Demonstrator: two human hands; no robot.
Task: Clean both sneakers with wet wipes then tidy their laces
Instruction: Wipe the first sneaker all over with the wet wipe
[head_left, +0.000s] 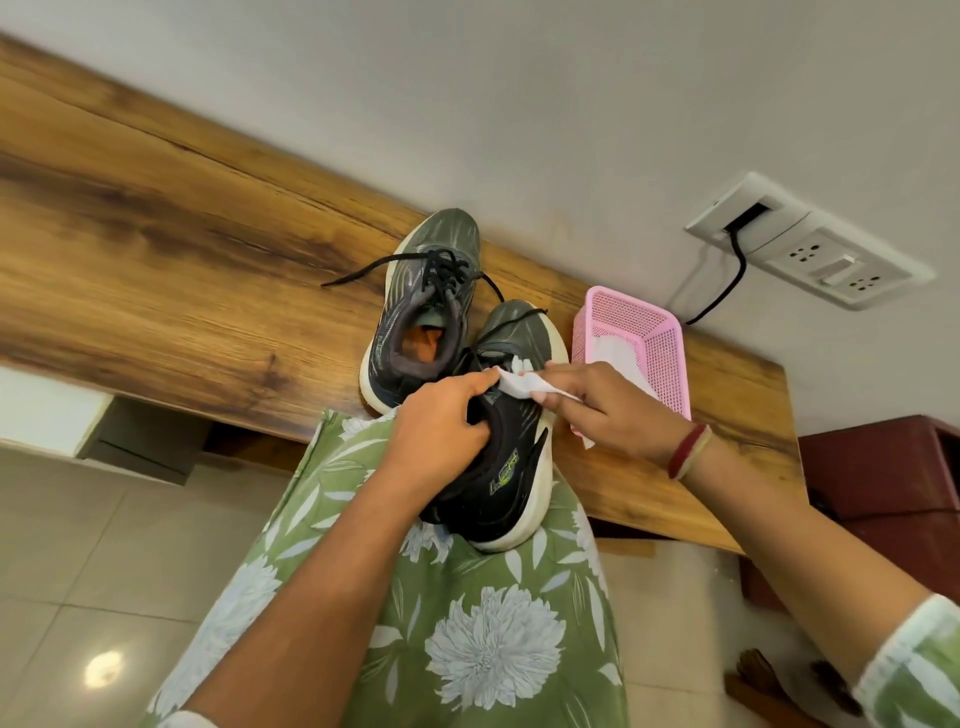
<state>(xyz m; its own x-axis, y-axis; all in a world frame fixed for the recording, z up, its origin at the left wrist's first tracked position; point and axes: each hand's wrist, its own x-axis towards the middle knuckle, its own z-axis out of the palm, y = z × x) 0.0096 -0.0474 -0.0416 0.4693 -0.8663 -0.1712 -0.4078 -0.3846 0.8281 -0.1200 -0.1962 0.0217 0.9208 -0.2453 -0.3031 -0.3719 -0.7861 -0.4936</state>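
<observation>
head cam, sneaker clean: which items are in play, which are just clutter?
In play:
near sneaker, gripped by left hand
wipe, pinched by right hand
far sneaker, laces loose
pink basket holding a white sheet

Lying about:
wall socket
black cable
red cabinet

Grey-green sneakers (514, 415) with white soles, black laces (441, 270); pink basket (660, 358); green floral garment (467, 623).
</observation>
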